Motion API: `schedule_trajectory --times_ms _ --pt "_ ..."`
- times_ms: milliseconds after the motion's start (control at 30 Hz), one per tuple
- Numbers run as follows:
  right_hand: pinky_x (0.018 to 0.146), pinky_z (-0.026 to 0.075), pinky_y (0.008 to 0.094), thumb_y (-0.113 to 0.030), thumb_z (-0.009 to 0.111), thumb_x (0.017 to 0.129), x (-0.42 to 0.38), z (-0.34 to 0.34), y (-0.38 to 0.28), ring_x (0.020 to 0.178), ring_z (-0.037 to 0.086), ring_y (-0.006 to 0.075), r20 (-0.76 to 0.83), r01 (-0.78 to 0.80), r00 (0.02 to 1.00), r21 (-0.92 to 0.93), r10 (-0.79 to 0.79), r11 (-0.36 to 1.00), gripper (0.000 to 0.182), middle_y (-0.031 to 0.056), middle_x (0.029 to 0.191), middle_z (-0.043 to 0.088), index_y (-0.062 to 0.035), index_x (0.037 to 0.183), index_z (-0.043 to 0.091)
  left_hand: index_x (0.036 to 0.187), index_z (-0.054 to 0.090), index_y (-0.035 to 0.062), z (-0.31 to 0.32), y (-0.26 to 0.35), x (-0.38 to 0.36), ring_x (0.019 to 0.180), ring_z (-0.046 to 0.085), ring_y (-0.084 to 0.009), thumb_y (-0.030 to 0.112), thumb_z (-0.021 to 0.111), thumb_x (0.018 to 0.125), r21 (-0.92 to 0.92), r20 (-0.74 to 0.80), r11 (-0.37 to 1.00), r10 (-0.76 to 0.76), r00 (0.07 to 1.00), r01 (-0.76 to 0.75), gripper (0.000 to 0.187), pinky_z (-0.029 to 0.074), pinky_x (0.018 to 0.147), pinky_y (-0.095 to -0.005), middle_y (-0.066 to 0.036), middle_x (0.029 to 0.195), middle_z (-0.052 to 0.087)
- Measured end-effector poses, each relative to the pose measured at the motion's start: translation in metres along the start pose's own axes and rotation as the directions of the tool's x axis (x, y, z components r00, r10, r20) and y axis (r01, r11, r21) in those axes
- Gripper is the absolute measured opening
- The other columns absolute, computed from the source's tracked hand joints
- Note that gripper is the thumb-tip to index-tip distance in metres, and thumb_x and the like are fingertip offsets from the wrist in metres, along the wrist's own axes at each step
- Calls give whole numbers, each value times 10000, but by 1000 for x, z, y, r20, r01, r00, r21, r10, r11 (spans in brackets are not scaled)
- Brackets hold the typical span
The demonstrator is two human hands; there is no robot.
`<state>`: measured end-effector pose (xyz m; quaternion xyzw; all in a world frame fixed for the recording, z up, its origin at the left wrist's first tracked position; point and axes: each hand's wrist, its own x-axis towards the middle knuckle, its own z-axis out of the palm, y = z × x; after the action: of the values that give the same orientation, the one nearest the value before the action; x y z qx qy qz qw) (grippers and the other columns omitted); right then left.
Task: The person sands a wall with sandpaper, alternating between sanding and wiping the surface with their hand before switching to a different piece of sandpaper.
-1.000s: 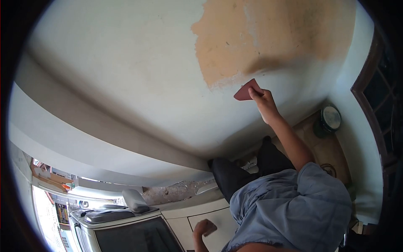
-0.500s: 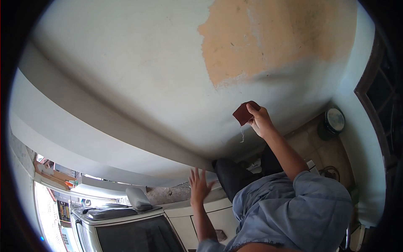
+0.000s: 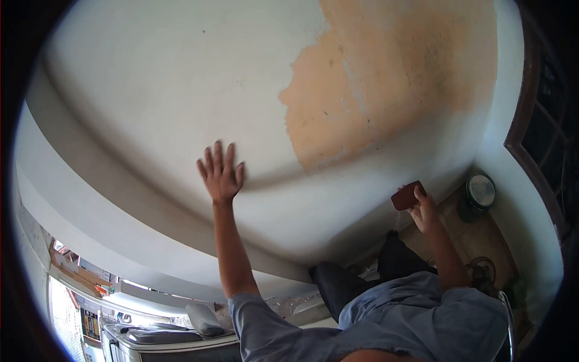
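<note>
Hands: two, both bare; the left hand [image 3: 222, 178] is released and holds nothing, the right hand [image 3: 426, 212] grasps the sheet.
Left arm: extended, fingers spread wide, palm toward the white painted wall [image 3: 145, 90]; whether it touches cannot be told.
Right arm: bent at the elbow and lower than the left, thumb on the sheet's near face, other fingers mostly hidden behind.
Sheet: one, dark red, thin and roughly rectangular [image 3: 408, 196], in the right hand, well apart from the left; a thin pale strand hangs beneath it.
Wall patch: one large, ragged-edged peach-orange area [image 3: 368, 90], right of the left hand in the view.
Bucket: one, dark green with a pale round top [image 3: 480, 192], on the tiled floor [image 3: 470, 232] near the right hand.
Vehicle: one, white with a dark window [image 3: 163, 338], at the lower left.
</note>
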<state>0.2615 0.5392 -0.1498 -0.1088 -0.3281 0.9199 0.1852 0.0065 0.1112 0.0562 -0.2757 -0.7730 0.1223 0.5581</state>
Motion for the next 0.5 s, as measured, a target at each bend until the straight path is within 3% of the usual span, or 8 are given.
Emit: schedule_trajectory --times_ms 67,133,200,267,333,367,400,500 --pt "912 494 382 -325 594 962 9 2 2 1054 624 227 16 28 1000 -205 -25 978 392 114 1109 643 12 1161 564 1402 501 197 4 -41 -34 1442 240 -346 473 478 927 17 -70 1000 -20 997 21 550 55 1165 -554 -125 1509 380" --pt "893 500 352 -299 571 976 25 29 3 964 655 207 10 94 995 -374 -97 923 371 106 1082 669 26 1153 601 1399 494 168 3 -73 -65 1430 248 -381 475 469 926 81 -36 995 -49 998 51 565 86 1157 -565 -149 1517 357" --pt "869 506 321 -216 563 979 50 69 -5 934 674 185 335 528 831 -727 -445 438 310 111 1083 691 40 1138 634 1402 478 138 8 -90 -93 1408 272 -423 470 454 927 96 -122 987 -117 986 129 580 142 1134 -592 -177 1518 342" --pt "885 509 318 -91 584 945 67 147 -25 975 685 217 602 841 464 -530 -650 109 244 138 1127 685 37 1143 645 1399 476 125 10 -94 -96 1396 286 -437 464 444 928 105 -163 985 -118 979 136 581 166 1120 -604 -186 1515 342" --pt "939 510 369 14 624 873 88 220 -40 1101 634 312 755 871 43 -349 -655 -345 289 164 1181 654 24 1161 640 1396 473 111 6 -94 -101 1384 299 -451 458 434 929 104 -182 982 -136 974 157 583 190 1107 -617 -195 1512 341" --pt "958 501 403 19 611 873 101 253 -39 1148 607 320 789 824 -92 -281 -607 -491 306 173 1213 636 30 1178 623 1392 477 107 5 -95 -100 1378 311 -451 457 425 929 79 -184 985 -135 974 151 583 192 1104 -620 -192 1508 350" --pt "996 472 434 6 607 867 111 284 -35 1184 581 338 827 797 -166 -208 -537 -567 349 193 1248 611 41 1214 590 1388 482 103 4 -93 -100 1372 323 -450 456 416 929 57 -190 987 -135 972 149 583 194 1102 -623 -188 1505 358" --pt "1098 362 453 5 501 888 120 331 21 1287 502 306 956 725 -177 -33 -233 -688 366 177 1336 558 38 1247 567 1385 471 69 2 -92 -97 1348 349 -467 436 387 943 133 -191 982 -107 976 133 580 257 1064 -631 -227 1480 374"
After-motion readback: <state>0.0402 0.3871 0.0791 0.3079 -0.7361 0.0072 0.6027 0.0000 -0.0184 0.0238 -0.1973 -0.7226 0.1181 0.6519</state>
